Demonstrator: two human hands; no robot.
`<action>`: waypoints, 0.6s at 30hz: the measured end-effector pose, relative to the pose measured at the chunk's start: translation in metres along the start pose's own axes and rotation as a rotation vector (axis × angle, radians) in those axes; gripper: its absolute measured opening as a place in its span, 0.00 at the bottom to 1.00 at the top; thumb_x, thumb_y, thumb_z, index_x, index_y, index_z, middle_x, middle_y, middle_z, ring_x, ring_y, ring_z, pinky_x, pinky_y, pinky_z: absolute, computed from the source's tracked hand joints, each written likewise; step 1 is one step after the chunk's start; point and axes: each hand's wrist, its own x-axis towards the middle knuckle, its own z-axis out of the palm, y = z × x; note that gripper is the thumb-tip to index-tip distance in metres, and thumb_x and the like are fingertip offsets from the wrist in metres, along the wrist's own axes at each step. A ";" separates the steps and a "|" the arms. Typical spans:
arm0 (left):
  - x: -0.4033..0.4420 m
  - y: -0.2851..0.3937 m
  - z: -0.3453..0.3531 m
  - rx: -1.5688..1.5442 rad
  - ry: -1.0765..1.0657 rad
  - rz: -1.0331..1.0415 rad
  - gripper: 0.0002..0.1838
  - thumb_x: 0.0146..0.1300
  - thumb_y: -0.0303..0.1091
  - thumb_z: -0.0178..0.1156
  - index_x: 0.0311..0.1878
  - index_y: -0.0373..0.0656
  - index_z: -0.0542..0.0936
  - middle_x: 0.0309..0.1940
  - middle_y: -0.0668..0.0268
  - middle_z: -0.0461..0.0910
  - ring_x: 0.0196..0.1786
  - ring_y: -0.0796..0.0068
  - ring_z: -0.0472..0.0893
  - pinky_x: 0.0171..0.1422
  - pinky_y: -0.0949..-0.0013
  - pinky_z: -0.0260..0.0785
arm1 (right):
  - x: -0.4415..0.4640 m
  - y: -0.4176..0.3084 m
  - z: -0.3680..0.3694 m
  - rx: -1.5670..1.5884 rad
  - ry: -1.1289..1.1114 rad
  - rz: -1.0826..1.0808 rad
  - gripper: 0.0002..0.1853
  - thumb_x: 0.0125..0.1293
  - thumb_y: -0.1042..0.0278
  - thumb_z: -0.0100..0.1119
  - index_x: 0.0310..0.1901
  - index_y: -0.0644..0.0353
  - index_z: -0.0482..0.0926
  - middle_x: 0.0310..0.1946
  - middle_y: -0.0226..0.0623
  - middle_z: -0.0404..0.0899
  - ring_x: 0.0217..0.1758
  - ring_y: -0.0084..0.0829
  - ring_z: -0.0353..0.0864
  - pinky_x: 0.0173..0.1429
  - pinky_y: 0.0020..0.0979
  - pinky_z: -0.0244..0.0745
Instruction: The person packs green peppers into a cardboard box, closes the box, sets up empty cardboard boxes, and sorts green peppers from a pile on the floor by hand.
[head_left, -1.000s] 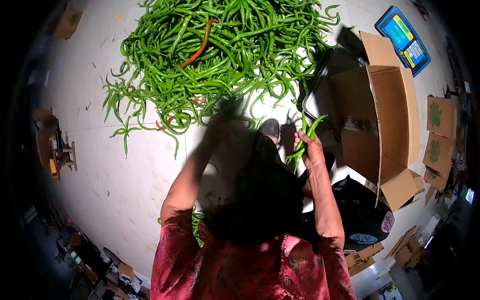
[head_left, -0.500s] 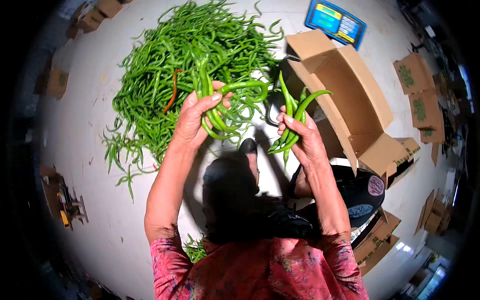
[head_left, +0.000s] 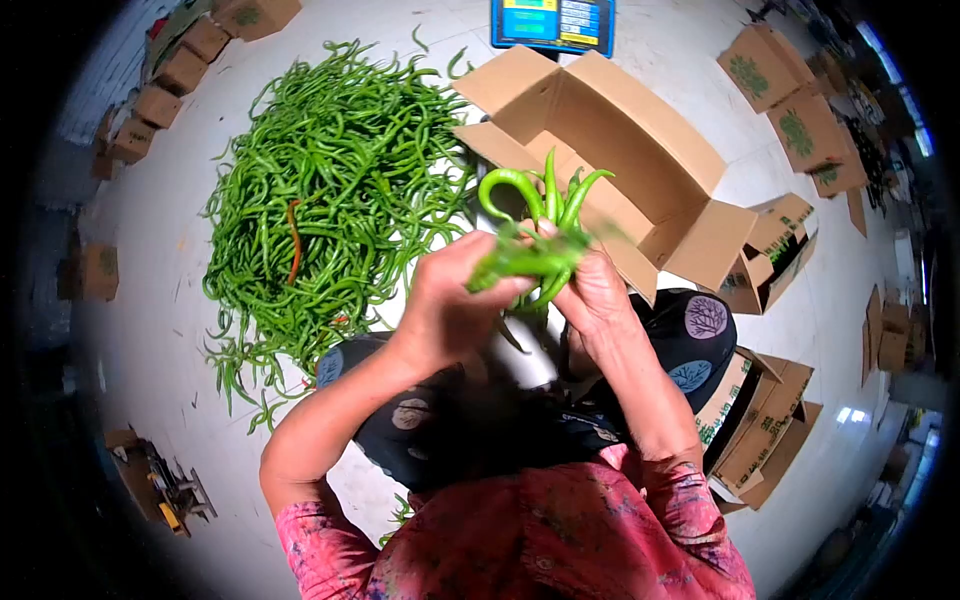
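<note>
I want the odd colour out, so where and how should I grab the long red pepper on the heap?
Pinch the long red pepper near its middle, coming from above, fingertips on its two long sides. It is slim, slightly bent and lies on top of the green heap with its middle uncovered, so it should probably lift out cleanly.

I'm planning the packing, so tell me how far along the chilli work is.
Done: little, it seems; bare cardboard shows inside the open box, though its near part is partly hidden. A few chillies lie apart, purpose unclear.
In hand: green chillies, brought together by the right hand and left hand.
Left: apparently most of the work, judging by the large loose heap.
</note>
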 end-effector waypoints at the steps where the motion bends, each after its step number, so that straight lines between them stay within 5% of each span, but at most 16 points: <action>1: 0.000 0.004 0.002 -0.189 -0.012 -0.218 0.12 0.61 0.33 0.65 0.44 0.36 0.81 0.40 0.65 0.83 0.44 0.72 0.81 0.49 0.67 0.74 | -0.001 -0.004 -0.006 0.032 -0.001 -0.002 0.24 0.67 0.70 0.61 0.63 0.63 0.68 0.44 0.39 0.81 0.44 0.28 0.82 0.54 0.33 0.79; 5: 0.018 -0.011 -0.008 -0.723 0.004 -0.377 0.18 0.66 0.30 0.60 0.56 0.33 0.72 0.37 0.61 0.80 0.39 0.75 0.80 0.45 0.74 0.75 | -0.010 -0.011 -0.003 -0.030 -0.031 -0.072 0.19 0.67 0.70 0.61 0.57 0.63 0.71 0.40 0.33 0.81 0.42 0.24 0.80 0.50 0.28 0.77; 7: 0.023 -0.020 -0.012 -0.835 -0.041 -0.438 0.21 0.64 0.25 0.58 0.60 0.33 0.71 0.42 0.57 0.82 0.43 0.70 0.82 0.51 0.68 0.77 | -0.010 -0.012 -0.008 -0.044 -0.013 -0.087 0.18 0.66 0.70 0.61 0.55 0.63 0.73 0.40 0.33 0.81 0.42 0.24 0.80 0.52 0.28 0.77; 14: 0.025 -0.020 -0.001 -0.957 -0.169 -0.376 0.31 0.59 0.20 0.54 0.68 0.30 0.62 0.50 0.48 0.79 0.53 0.60 0.81 0.57 0.64 0.74 | -0.010 -0.011 -0.009 -0.060 0.021 -0.108 0.17 0.66 0.69 0.62 0.54 0.64 0.74 0.42 0.33 0.81 0.44 0.25 0.79 0.55 0.29 0.75; 18: 0.028 -0.022 0.000 -0.930 -0.134 -0.352 0.31 0.60 0.23 0.57 0.67 0.32 0.63 0.45 0.55 0.80 0.45 0.67 0.81 0.54 0.68 0.76 | -0.011 -0.009 -0.006 -0.092 0.042 -0.098 0.19 0.66 0.69 0.61 0.56 0.64 0.72 0.43 0.34 0.80 0.45 0.25 0.79 0.55 0.29 0.75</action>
